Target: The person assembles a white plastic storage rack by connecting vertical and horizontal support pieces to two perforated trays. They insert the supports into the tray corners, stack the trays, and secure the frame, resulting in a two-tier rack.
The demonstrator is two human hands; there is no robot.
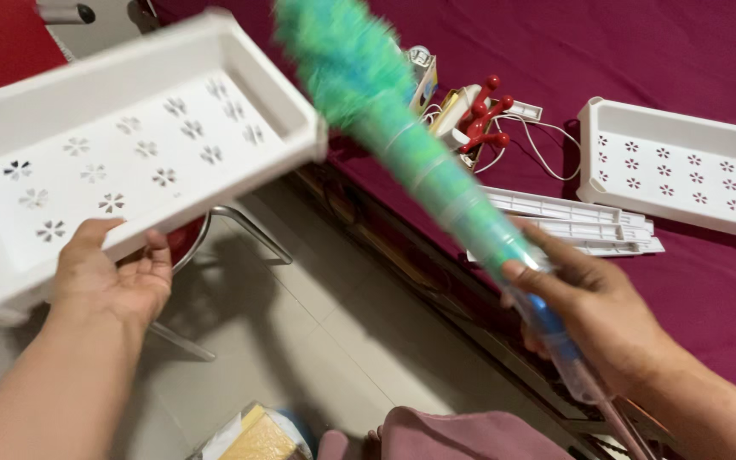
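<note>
Two hands share the work: your left hand (112, 277) closes on the near edge of the white tray (129, 136), raised over the floor, while your right hand (594, 302) wraps the green duster (402, 119), its length slanting up-left toward that tray.

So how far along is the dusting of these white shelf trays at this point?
In hand: the left hand holds up one white tray by its edge, and the right hand grips the green duster angled toward it. The duster is blurred, so contact cannot be judged. Left: a second tray and flat white slats lie on the maroon cover. Whether any of them is clean can't be told.
</note>
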